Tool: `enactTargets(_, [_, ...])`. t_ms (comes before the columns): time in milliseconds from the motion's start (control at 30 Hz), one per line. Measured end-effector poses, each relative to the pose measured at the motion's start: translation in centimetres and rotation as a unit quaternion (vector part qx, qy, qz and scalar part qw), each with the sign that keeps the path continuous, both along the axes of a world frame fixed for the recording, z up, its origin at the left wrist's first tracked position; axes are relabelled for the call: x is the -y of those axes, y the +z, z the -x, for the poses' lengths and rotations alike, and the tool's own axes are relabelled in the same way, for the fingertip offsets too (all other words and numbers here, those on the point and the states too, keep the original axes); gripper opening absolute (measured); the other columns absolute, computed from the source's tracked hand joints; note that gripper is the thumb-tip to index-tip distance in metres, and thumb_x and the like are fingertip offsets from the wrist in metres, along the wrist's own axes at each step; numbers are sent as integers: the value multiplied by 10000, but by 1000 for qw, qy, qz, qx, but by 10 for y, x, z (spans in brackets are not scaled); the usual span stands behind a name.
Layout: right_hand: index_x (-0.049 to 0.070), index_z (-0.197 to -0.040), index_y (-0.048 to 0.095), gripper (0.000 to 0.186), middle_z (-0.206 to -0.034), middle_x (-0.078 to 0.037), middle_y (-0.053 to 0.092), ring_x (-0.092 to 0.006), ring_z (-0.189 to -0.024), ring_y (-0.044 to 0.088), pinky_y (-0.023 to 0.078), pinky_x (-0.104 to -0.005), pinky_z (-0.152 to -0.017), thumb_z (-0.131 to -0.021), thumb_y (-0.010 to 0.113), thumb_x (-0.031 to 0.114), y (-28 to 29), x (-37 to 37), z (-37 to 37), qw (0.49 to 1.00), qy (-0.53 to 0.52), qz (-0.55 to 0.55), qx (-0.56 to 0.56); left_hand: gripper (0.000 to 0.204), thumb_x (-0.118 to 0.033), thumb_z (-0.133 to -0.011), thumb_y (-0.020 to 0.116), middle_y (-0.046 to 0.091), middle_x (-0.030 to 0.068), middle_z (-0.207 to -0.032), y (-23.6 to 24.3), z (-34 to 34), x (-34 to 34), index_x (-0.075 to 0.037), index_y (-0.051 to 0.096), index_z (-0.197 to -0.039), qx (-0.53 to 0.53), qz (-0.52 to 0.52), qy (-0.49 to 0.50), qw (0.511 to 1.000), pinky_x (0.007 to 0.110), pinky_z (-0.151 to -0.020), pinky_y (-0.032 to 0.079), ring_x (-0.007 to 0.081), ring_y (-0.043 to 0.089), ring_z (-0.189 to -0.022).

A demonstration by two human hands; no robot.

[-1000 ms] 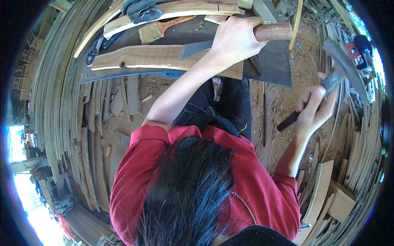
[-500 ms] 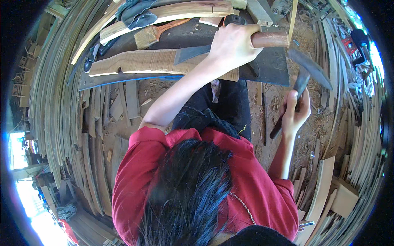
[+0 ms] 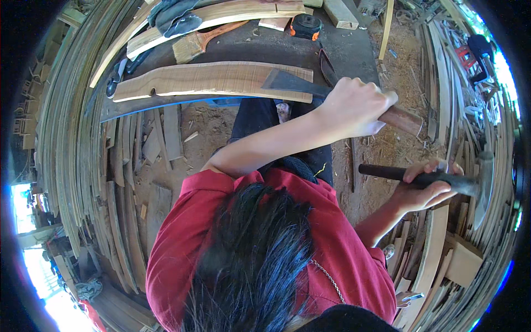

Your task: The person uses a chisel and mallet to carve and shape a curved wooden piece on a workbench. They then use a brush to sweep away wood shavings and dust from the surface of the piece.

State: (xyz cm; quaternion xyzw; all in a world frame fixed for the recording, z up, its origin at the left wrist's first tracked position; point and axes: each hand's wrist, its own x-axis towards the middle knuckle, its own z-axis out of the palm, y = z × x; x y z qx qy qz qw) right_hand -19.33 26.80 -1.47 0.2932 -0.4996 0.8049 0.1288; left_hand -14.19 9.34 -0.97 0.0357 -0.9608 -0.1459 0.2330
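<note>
We take the wooden board (image 3: 193, 81) as our landmark: it lies flat on the dark worktop (image 3: 352, 55), with a small notch in its near edge toward the left end. Our left hand (image 3: 355, 108), to the right of the board, has its grip closed round the wooden handle of a broad-bladed tool (image 3: 292, 82); the blade reaches back over the board's right end, though we cannot tell whether it touches the wood. Our right hand (image 3: 428, 186), well apart to the lower right of the board, has its grip wrapped round the shaft of a hammer (image 3: 467, 185), head pointing away from the board. Beyond the board lie a brush (image 3: 191, 47) and, toward its right end, a tape measure (image 3: 306, 26).

We judge the bladed tool stiff and blade-heavy, safest held by its handle, clear of the edge. The hammer should feel head-heavy, steadier taken nearer the head. The board looks rigid, fairly light, perhaps rough along its pale edge; we would steady it at the left end.
</note>
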Motion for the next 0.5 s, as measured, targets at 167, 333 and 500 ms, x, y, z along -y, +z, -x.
enactTargets(167, [85, -1110, 392, 346, -577, -27, 380, -88, -320, 311, 272, -214, -264, -966, 447, 394, -19, -9, -6, 990, 117, 26, 71, 179, -250, -665, 693, 639, 100, -653, 5, 2, 12, -104, 623, -741, -23, -29, 57, 998, 407, -587, 532, 292, 661, -653])
enactTargets(333, [66, -1131, 402, 286, -554, 12, 336, -63, -345, 302, 258, -219, -272, -980, 446, 305, -41, 6, -18, 972, 136, -157, 111, 205, -235, -647, 701, 650, 104, -680, 2, -7, 27, -109, 654, -802, -5, -29, 91, 995, 406, -631, 538, 284, 663, -680])
enactTargets(500, [75, -1116, 382, 213, -536, 2, 360, -65, -326, 301, 252, -227, -268, -986, 426, 238, -29, 30, -17, 972, 181, 49, 142, 220, -223, -637, 701, 652, 107, -693, 1, -24, 46, -118, 666, -827, -14, -22, 120, 992, 411, -645, 540, 298, 659, -693])
